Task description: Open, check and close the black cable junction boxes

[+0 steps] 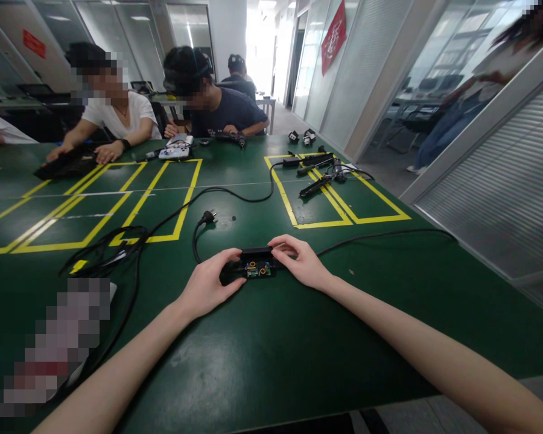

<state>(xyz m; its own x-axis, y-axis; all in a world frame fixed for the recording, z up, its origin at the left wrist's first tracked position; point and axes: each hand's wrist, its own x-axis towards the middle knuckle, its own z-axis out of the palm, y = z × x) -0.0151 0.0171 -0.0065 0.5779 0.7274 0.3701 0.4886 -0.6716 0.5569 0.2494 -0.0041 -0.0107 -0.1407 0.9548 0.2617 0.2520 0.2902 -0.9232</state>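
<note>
Rectangular black plastic box, its open face showing a green board with copper rings, sits mid-frame on the glossy green table. Left hand at its 8 o'clock, fingers curled round the left end. Right hand at 3 o'clock, fingers closed on the right end. Black plug at 11 o'clock, apart.

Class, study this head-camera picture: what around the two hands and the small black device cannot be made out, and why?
Head view: both ends of the black device are covered by the left hand and right hand; the right hand's grip is unclear.
Parts on its circuit board: too small.
Whether the black cable joins the device: hidden behind the right hand.
Lower-left object: blurred out.
</note>
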